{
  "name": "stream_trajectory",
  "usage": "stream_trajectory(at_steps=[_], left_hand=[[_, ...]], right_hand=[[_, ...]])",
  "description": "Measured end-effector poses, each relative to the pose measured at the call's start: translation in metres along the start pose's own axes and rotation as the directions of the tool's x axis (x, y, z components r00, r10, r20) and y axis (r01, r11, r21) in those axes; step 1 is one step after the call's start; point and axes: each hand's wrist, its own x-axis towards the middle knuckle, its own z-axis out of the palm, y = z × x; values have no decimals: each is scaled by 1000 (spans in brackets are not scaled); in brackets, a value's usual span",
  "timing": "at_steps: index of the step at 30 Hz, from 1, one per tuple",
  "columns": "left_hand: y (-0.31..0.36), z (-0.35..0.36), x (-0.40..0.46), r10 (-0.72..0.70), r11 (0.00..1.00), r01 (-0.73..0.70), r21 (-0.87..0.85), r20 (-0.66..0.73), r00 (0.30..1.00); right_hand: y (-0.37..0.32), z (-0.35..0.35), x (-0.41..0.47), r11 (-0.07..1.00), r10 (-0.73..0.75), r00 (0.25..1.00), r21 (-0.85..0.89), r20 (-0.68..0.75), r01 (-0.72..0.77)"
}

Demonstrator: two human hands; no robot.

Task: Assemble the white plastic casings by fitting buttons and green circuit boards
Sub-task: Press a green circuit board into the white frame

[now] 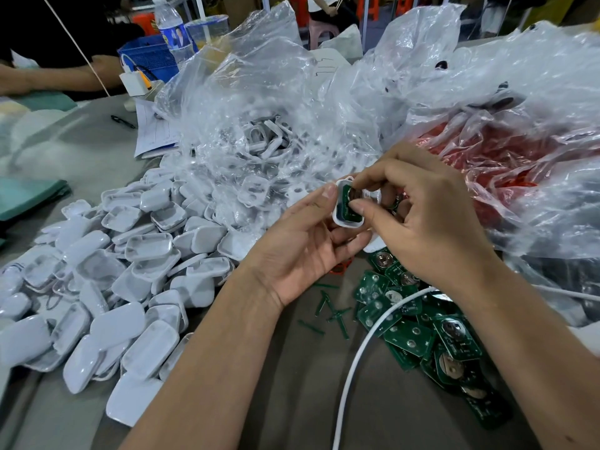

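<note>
My left hand (303,243) holds a white plastic casing (340,219) from below, its thumb lying along the casing's left edge. A green circuit board (346,206) sits inside the casing. My right hand (422,219) pinches the board with thumb and forefinger at the casing's right side. A heap of white casings (107,287) covers the table on the left. Loose green circuit boards (418,329) lie in a pile under my right wrist.
A clear plastic bag (259,125) with more casings lies behind my hands, and a bag with red parts (493,164) is at the right. A white cable (360,358) crosses the boards. Another person's arm (58,76), a blue basket (146,56) and a water bottle (172,30) are at the far left.
</note>
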Motion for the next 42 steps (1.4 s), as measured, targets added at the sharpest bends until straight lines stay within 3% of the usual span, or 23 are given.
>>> stream_trajectory(at_steps=[9,23,42], left_hand=[[-1,-2,1,23,999,-22,-28,12,1000],[-2,-1,3,34,989,-22,-143,78,996],[-4,-1,3,29,986,-14,-165,89,996]], right_hand=[[-1,0,-1,999,-34,999,-41,39,35],[-2,-4,1,993,-116,993,-4,-16,116],[1,-4,1,998,-66,998,15,21,65]])
